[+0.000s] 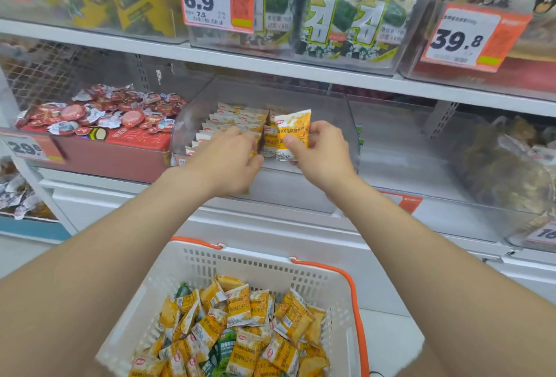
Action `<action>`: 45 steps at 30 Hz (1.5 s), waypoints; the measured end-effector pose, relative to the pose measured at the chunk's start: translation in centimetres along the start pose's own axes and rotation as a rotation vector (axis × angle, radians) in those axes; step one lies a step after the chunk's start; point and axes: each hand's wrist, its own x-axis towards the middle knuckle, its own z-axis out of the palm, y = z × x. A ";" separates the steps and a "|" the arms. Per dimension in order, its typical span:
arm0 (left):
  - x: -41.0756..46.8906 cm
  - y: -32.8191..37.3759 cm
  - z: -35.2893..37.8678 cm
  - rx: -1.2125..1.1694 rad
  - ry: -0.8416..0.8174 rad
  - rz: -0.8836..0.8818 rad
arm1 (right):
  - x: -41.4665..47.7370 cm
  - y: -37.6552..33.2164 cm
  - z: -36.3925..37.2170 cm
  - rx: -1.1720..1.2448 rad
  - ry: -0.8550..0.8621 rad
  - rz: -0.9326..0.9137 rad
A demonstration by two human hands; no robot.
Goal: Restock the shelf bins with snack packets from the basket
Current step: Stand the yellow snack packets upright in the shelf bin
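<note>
One yellow-and-white packet [293,135] stands upright with its print facing out, pinched in the right hand [322,150] at the front of the clear shelf bin [346,123]. Inside the bin a row [228,123] of the same packets stands on edge, packed front to back along the left side, with the left hand [228,160] curled over its near end. Below, the white basket [255,259] with orange handles holds a loose heap of yellow packets [240,325] and a few green packets [224,343]
</note>
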 end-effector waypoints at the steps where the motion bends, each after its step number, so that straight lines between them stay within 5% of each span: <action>1: 0.6 -0.2 0.0 0.007 -0.028 -0.001 | 1.3 0.6 0.5 -0.024 -0.017 0.019; 14: 5.1 -3.4 1.9 0.029 -0.143 0.053 | 12.4 2.5 5.3 -0.174 -0.256 0.454; 32: 5.4 -4.0 2.6 0.008 -0.183 0.046 | 14.3 3.3 6.3 -0.222 -0.056 0.436; 45: 5.4 -4.2 3.0 0.006 -0.145 0.060 | 13.4 2.3 7.5 -0.350 -0.105 0.420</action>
